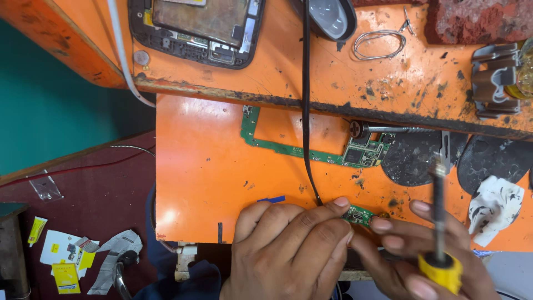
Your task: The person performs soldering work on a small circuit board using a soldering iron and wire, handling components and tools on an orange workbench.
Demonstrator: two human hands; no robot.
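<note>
The left hand [288,244] pinches a small green circuit board [360,214] between its fingertips, pressing it down on the orange workbench [211,172]. The right hand [422,255] steadies the board's other edge with its fingertips while grasping a soldering iron [440,222] by its yellow collar, the shaft pointing away from the person and the tip up above the board.

To do this well, the board should stay flat and pinned from both sides so it cannot skate on the worn bench top; the iron's tip looks best brought down at a shallow angle onto one pad only, with fingers kept back from the hot shaft. The black cable [305,111] runs down to just beside the left fingertips and could snag the board if tugged.

Just beyond the hands lies a long L-shaped green mainboard [311,153], with a screwdriver [383,129] past it. Further off sits an opened tablet housing [194,28].
</note>
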